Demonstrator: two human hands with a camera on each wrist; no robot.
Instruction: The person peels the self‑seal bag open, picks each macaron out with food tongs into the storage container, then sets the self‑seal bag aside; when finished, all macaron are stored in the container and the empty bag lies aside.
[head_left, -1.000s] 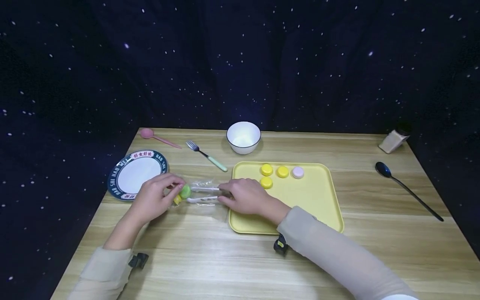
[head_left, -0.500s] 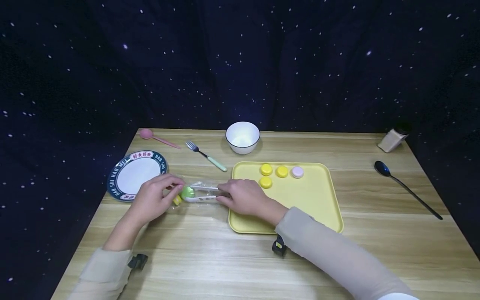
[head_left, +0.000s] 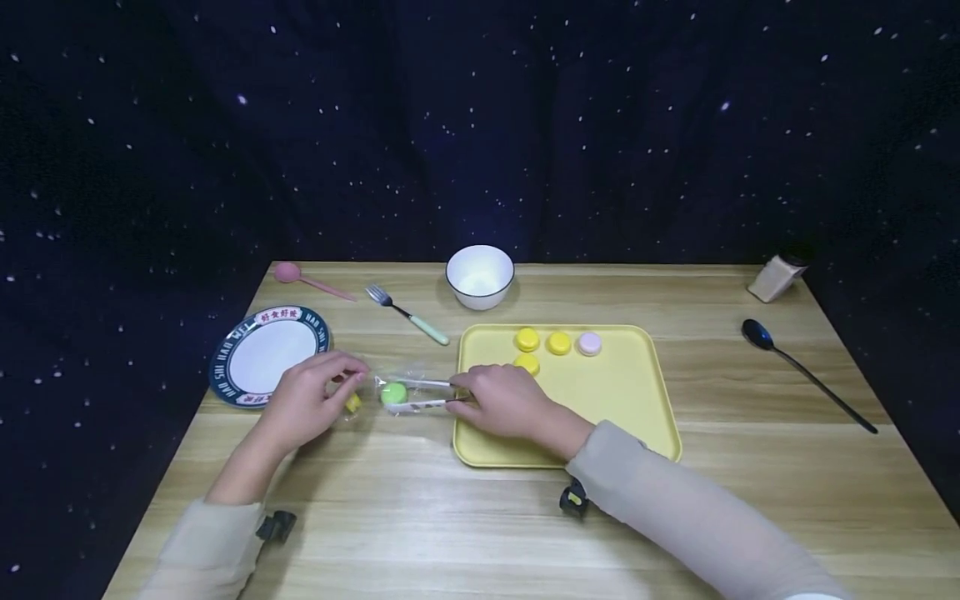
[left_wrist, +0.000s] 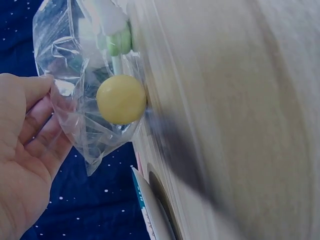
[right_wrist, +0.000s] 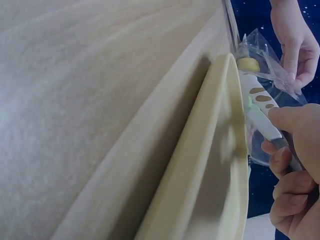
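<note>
My left hand (head_left: 307, 400) pinches the edge of a clear plastic bag (left_wrist: 60, 45) between thumb and fingers. A yellow macaron (left_wrist: 121, 99) lies inside the bag, near the left fingers. My right hand (head_left: 502, 404) grips a pair of white and grey tongs (right_wrist: 264, 122) over the left edge of the yellow tray (head_left: 660, 400). The arms of the tongs reach into the bag. Between their tips is a green macaron (head_left: 393, 393); in the left wrist view it is partly hidden by the bag and tongs.
Three yellow macarons (head_left: 558, 342) and a lilac macaron (head_left: 589, 343) sit on the tray. Around it are a plate (head_left: 272, 358), pink spoon (head_left: 287, 272), fork (head_left: 408, 315), white bowl (head_left: 480, 279), black spoon (head_left: 806, 375) and shaker jar (head_left: 776, 279).
The green macaron and the tongs' tips have moved right, away from my left hand. My right hand has shifted slightly right. My left hand stays nearly in place, still pinching the bag.
</note>
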